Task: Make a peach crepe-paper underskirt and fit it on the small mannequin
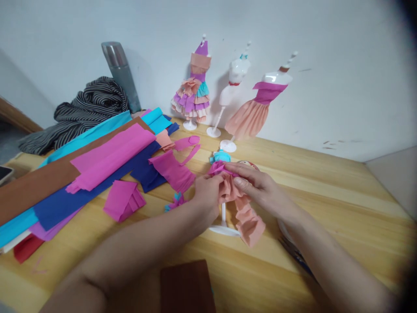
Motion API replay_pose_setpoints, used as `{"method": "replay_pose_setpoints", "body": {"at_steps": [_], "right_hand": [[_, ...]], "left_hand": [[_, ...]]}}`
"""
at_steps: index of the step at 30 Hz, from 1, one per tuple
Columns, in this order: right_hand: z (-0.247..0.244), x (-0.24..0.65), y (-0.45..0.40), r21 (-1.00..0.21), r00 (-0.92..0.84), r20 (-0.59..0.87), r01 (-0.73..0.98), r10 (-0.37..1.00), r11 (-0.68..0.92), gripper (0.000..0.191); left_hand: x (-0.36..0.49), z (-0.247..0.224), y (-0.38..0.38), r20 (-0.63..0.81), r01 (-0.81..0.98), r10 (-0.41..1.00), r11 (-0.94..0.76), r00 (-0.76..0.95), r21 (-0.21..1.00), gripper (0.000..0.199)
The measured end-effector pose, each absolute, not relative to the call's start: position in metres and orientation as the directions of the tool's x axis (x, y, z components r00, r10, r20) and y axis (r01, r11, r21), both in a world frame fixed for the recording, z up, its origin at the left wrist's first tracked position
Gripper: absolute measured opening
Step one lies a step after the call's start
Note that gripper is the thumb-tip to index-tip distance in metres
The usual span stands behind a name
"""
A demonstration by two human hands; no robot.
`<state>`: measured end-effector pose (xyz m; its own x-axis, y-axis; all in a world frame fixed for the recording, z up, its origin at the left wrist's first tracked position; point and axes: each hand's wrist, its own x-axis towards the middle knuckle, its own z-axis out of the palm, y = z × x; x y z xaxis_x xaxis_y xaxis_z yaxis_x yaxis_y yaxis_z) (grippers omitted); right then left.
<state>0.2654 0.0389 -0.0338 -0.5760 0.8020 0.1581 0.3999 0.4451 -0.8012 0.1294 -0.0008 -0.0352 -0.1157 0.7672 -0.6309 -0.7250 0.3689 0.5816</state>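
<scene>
A small white dress-form stand holds up a doll outfit with a turquoise paper top (222,156), a magenta band (217,167) and a gathered peach crepe paper strip (230,188). My left hand (208,193) is closed at the left of the waist, fingers pinching the crepe paper. From the right, my right hand (257,184) presses the paper at the waist between its thumb and fingers. The loose end of the strip hangs down past the round white base (224,229). My hands cover much of the form's body.
Three more dress forms stand by the wall, including a ruffled dress (192,93) and a magenta-and-peach dress (254,111). Crepe paper sheets (110,156), a magenta piece (174,169) and a folded magenta square (124,201) lie left. A flask (121,74) and striped cloth (91,106) stand behind.
</scene>
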Motion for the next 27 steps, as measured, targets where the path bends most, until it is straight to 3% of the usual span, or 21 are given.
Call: {"method": "replay_pose_setpoints", "body": {"at_steps": [27], "right_hand": [[-0.024, 0.269, 0.036, -0.769, -0.587, 0.195, 0.406, 0.786, 0.494, 0.044]], "left_hand": [[0.136, -0.040, -0.003, -0.577, -0.732, 0.793, 0.275, -0.194, 0.624, 0.002]]}}
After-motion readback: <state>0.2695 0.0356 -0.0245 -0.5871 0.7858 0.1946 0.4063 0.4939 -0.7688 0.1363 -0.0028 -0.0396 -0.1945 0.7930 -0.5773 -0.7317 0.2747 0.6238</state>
